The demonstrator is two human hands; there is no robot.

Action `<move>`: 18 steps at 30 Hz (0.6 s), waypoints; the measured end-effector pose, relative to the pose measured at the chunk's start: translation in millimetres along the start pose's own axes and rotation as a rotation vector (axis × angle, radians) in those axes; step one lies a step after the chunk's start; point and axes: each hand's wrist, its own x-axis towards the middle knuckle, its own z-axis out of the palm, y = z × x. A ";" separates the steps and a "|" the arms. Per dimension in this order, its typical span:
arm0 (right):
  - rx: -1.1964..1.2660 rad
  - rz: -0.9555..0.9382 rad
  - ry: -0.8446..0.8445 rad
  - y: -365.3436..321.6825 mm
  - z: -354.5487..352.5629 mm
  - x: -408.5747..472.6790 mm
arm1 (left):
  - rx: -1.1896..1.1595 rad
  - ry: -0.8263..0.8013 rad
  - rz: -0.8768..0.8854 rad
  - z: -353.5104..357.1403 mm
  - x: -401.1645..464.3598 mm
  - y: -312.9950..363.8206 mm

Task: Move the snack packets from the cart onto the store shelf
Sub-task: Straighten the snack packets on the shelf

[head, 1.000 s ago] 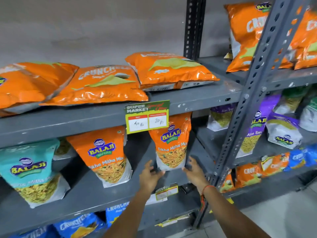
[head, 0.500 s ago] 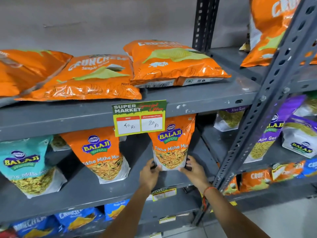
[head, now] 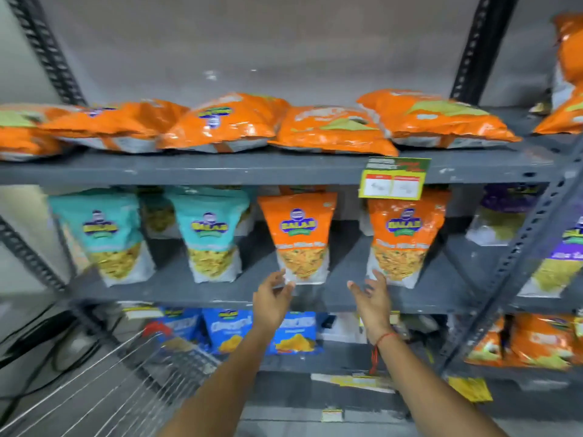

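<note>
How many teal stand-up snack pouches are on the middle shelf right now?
2 clearly: one teal stand-up pouch at the left end, another just right of it, beside the orange pouches. Blurred packets behind them may hide more.

The price tag point(head: 394, 178) figures are smeared past reading — motion blur also softens the orange packets' point(head: 301, 238) lettering. The wire cart point(head: 126, 380) is cut off by the frame's lower left edge.

Plain grey wall point(head: 252, 42) behind, scuffed with a few pale marks. Dark slotted metal uprights point(head: 473, 48) run up the wall. Left low: black cables point(head: 38, 351) trailing on grey floor point(head: 47, 402). Flat indoor light, frame motion-blurred.
</note>
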 end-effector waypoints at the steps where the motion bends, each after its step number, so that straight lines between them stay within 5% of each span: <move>1: -0.003 -0.012 -0.051 -9.9 18.9 -16.6 | 0.004 0.039 0.014 -28.7 -4.3 -4.3; 9: -0.018 -0.142 -0.419 -52.6 175.9 -135.4 | 0.028 0.280 0.011 -230.8 -18.5 -35.9; 18: -0.205 -0.165 -0.775 -54.4 314.4 -150.2 | -0.011 0.485 -0.135 -334.3 37.0 -101.0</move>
